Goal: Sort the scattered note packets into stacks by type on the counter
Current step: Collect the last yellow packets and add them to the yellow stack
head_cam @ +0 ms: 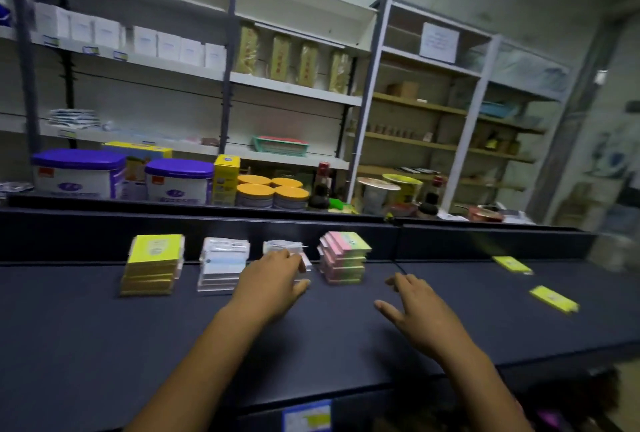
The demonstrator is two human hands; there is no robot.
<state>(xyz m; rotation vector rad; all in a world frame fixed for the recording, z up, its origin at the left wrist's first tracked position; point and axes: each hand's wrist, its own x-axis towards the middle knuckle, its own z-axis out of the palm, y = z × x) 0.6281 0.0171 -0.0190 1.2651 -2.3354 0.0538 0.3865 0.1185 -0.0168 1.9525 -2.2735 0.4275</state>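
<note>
Matt dark counter (pixel 138 334); seemingly glossy, plastic-wrapped note packets (pixel 223 267).

just the one head cam, wide-angle, sat up at eye height, looked forward and slightly down over the dark counter (pixel 104 327), close above both hands, faced the shelves (pixel 291 85) behind
</note>
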